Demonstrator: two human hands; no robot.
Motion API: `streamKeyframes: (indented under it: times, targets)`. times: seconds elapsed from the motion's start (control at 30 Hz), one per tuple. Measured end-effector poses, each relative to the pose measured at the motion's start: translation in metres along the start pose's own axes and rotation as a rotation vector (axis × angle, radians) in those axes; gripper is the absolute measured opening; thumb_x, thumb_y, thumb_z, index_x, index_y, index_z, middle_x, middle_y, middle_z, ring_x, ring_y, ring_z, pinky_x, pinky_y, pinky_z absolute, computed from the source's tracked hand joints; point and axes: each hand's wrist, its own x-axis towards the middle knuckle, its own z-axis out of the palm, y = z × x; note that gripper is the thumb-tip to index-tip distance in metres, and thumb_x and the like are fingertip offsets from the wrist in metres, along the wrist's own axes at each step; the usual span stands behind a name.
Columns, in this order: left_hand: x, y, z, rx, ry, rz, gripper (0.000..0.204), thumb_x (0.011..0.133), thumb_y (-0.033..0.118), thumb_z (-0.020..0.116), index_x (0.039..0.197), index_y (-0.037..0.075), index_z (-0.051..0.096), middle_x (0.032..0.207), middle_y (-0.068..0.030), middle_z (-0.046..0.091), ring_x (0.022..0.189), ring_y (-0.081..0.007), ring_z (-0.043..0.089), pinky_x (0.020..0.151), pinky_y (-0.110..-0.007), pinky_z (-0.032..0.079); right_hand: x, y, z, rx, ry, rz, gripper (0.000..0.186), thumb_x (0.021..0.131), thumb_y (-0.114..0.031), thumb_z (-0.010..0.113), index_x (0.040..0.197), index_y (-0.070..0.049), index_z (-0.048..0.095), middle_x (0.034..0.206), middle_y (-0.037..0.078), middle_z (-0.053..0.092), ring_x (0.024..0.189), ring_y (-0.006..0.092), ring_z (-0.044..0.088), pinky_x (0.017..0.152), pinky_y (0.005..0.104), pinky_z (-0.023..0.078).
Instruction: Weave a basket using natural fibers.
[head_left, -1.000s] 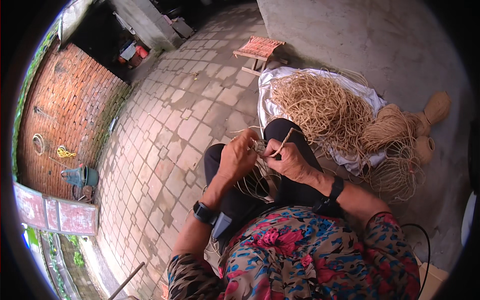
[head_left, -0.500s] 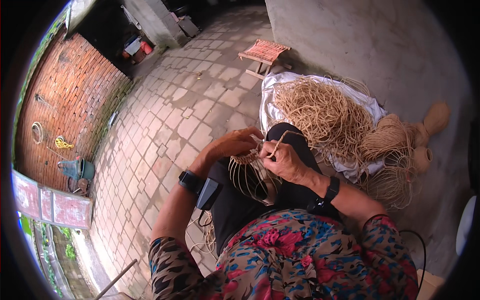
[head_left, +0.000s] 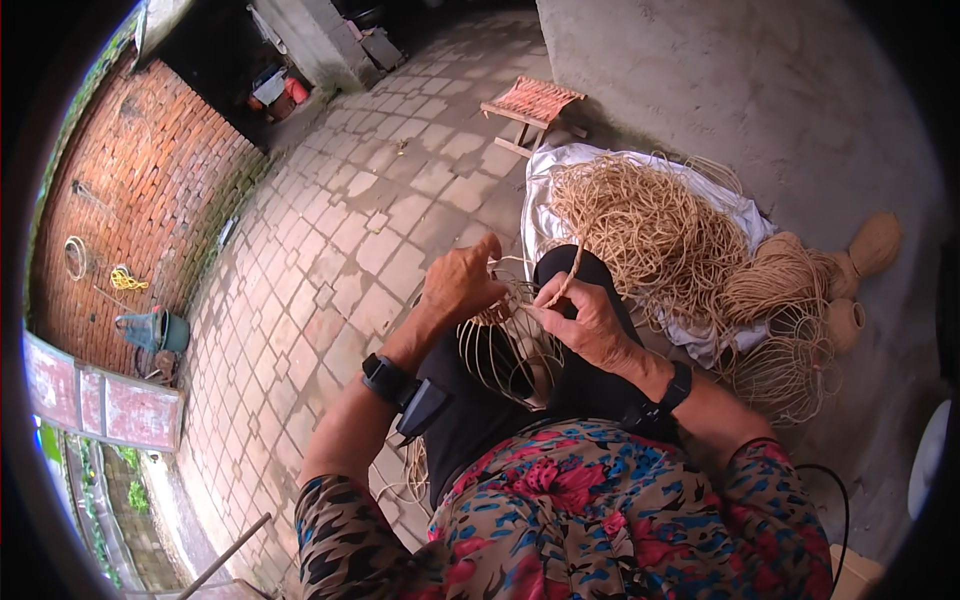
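Observation:
Between my knees sits an open basket frame of thin pale ribs, with a woven band of cord near its upper edge. At the left of that band is my left hand, its fingers bent around a thin strand that runs across toward the right. My right hand is at the band's right side, thumb and fingers pinched on a tan twisted cord, whose length stands up above the fingers. The fingertips partly hide the weaving between the two hands.
A heap of loose tan cord lies on a white sheet at the right, with several cord balls and a ribbed frame beside it. Behind stands a small slatted stool. A green bucket is by the brick wall.
My left hand has lifted and turned, drawing back a little to the left from the rim. My right hand has shifted slightly right, and its cord now points more upright.

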Motion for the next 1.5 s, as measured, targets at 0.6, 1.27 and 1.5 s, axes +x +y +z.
streamKeyframes:
  times: [0.6,1.27,1.5]
  targets:
    - [-0.014,-0.001,0.0,-0.544,-0.295,0.168,0.039,0.093,0.02,0.052,0.128,0.004,0.052,0.088,-0.0104,0.068,0.079,-0.0196,0.068,0.073,-0.033,0.053,0.005,0.019,0.003,-0.468,0.006,-0.261,0.02,0.071,0.001,0.068,0.085,-0.007,0.056,0.076,0.006,0.056,0.075,0.0291,0.057,0.068,0.0385,0.048]
    - [-0.009,-0.013,0.015,-0.599,-0.401,0.033,0.029,0.093,0.02,0.052,0.082,0.001,0.071,0.09,-0.0074,0.069,0.094,-0.019,0.066,0.079,-0.031,0.052,-0.009,0.032,0.016,-0.597,-0.028,-0.428,0.01,0.077,-0.012,0.064,0.082,-0.006,0.057,0.079,0.007,0.051,0.081,0.0256,0.057,0.068,0.0371,0.046]
    - [-0.046,0.023,0.017,-0.463,0.029,0.093,0.021,0.085,0.016,0.06,0.087,-0.004,0.067,0.113,-0.0146,0.066,0.083,-0.0249,0.068,0.073,-0.034,0.051,0.0,0.013,-0.006,-0.149,-0.231,0.249,0.019,0.075,-0.018,0.065,0.081,0.0,0.062,0.084,0.01,0.058,0.084,0.0201,0.058,0.075,0.0323,0.045]
